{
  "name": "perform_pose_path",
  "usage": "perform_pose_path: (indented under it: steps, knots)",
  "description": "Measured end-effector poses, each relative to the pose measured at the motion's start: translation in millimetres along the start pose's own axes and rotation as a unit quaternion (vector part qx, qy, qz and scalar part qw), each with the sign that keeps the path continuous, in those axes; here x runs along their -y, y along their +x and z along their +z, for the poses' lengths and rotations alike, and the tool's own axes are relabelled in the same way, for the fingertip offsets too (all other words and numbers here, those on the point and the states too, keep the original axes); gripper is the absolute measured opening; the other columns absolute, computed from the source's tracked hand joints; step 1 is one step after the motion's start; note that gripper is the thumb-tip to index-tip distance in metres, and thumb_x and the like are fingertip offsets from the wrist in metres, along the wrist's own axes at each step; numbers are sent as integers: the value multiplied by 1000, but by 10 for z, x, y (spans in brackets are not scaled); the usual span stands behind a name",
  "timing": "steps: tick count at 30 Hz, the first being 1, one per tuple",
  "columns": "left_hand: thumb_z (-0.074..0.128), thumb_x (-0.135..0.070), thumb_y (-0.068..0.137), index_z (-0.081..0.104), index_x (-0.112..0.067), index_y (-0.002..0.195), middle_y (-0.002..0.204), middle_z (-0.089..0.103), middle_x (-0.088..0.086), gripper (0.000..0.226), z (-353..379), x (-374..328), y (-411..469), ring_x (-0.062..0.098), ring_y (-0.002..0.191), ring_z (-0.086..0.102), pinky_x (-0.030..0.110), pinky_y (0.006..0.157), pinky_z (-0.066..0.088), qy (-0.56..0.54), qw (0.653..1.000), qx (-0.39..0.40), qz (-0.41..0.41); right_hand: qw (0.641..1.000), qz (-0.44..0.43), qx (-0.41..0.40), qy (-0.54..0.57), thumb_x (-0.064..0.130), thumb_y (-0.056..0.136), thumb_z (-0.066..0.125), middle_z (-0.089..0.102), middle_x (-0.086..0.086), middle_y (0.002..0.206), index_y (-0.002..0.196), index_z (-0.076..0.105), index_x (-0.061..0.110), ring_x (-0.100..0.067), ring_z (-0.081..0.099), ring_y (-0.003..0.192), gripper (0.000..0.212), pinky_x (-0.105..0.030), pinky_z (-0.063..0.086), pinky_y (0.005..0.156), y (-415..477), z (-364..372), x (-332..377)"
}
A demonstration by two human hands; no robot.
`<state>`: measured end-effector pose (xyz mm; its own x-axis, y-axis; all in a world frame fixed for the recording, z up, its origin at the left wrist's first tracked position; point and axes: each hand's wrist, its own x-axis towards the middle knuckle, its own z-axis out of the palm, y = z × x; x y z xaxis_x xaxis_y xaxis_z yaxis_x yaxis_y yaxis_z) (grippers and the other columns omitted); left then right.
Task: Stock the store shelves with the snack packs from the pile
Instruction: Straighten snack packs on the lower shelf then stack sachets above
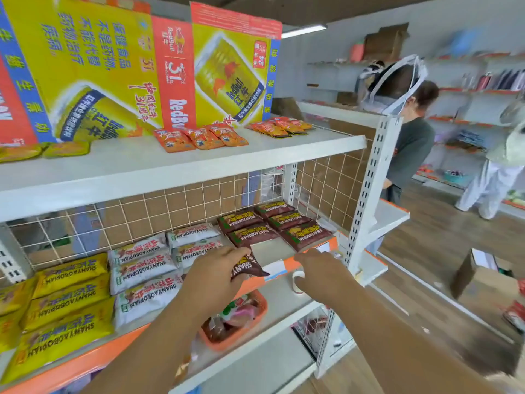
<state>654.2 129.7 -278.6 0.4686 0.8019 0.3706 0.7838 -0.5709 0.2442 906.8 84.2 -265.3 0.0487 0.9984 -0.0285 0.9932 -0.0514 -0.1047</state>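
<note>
Placement is the step in hand: the left hand (216, 277) pinches one brown snack pack (247, 267) by its near end, thumb and curled fingers closed around the wrapper, and holds it at the front lip of the middle shelf (270, 248), not yet set down. Just beyond it lies a bare patch of shelf, bordered behind and to the right by the brown packs already laid flat (272, 223), with the white packs (153, 268) to the left and the yellow packs (65, 302) further left. The right hand (321, 270) reaches to the orange front strip (289, 263) with fingers fairly straight and nothing visibly in them; a roll of tape (297, 281) sits just beside it on the lower shelf (278, 300), and whether the thumb touches the roll I cannot tell. An orange basket (262, 311) of mixed packets stands below; the pile itself is not clearly in view. By my reading the brown block lacks its front pieces, so the next move calls for carrying the pack forward over the lip, laying it flat in the bare patch, squared to its neighbours with the print facing the same way, then letting go without nudging the row behind.
</note>
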Motion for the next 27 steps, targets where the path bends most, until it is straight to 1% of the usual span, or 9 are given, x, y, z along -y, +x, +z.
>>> perform_pose_path:
  steps: [2, 5, 7, 11, 16, 19, 22, 25, 27]
  knots:
    - [66, -45, 90, 53, -37, 140, 131, 63, -10, 53, 86, -87, 96, 22, 118, 58, 41, 98, 49, 4, 1000, 2, 4, 1000, 0, 4, -2, 38, 92, 55, 52, -2, 137, 138, 50, 29, -29, 52, 123, 48, -42, 47, 100, 64, 15, -120]
    - [70, -44, 87, 56, -36, 137, 126, 65, -9, 52, 233, -118, 268, 24, 111, 62, 41, 92, 52, 7, 1000, 4, -2, 1000, -6, 4, 6, 39, 91, 56, 55, -1, 132, 132, 53, 31, -28, 55, 118, 43, -42, 49, 96, 238, 37, -254]
    - [69, -46, 88, 55, -36, 138, 128, 64, -10, 53, 354, -101, 415, 22, 113, 61, 40, 94, 51, 10, 1000, 8, 2, 1000, -8, -3, 11, 41, 90, 57, 57, 1, 131, 130, 55, 33, -26, 57, 116, 42, -40, 51, 93, 384, 39, -329]
    - [67, -46, 89, 53, -36, 141, 137, 59, -12, 55, 675, -22, 808, 20, 121, 58, 36, 98, 48, 5, 1000, 19, 14, 1000, -21, 4, -9, 44, 90, 58, 57, 0, 133, 135, 54, 32, -24, 57, 120, 47, -41, 50, 96, 709, 48, -469]
    - [69, -47, 88, 53, -35, 142, 141, 57, -10, 57, 1187, 44, 1319, 20, 125, 56, 37, 102, 47, -18, 999, 47, 8, 999, -33, 28, -21, 42, 88, 58, 60, 5, 125, 131, 55, 35, -20, 59, 115, 43, -38, 52, 93, 1139, 157, -719]
    - [67, -51, 88, 52, -35, 141, 137, 58, -8, 57, 1477, 85, 1547, 21, 123, 56, 41, 101, 48, -10, 997, 70, 4, 999, -26, 39, -1, 44, 88, 59, 57, 7, 125, 129, 55, 36, -19, 58, 114, 42, -37, 51, 93, 1396, 294, -799]
    - [63, -54, 86, 50, -37, 139, 125, 61, -6, 57, 1724, 145, 1684, 25, 114, 59, 46, 93, 50, 21, 995, 98, -1, 998, -34, 57, 15, 41, 88, 59, 57, 2, 120, 125, 58, 29, -23, 59, 112, 39, -41, 52, 92, 1614, 465, -796]
    - [63, -50, 84, 53, -38, 135, 118, 62, -7, 54, 1916, 168, 1731, 26, 104, 60, 44, 86, 50, 54, 994, 89, -11, 998, -42, 52, 19, 35, 89, 59, 54, -1, 121, 126, 59, 25, -26, 59, 111, 39, -42, 53, 91, 1814, 594, -797]
    - [61, -48, 84, 52, -40, 134, 117, 61, -9, 52, 2018, 141, 1734, 24, 102, 57, 43, 84, 47, 80, 994, 72, -15, 998, -52, 32, 21, 32, 91, 58, 52, -1, 128, 130, 57, 24, -27, 55, 115, 40, -40, 51, 94, 1933, 656, -829]
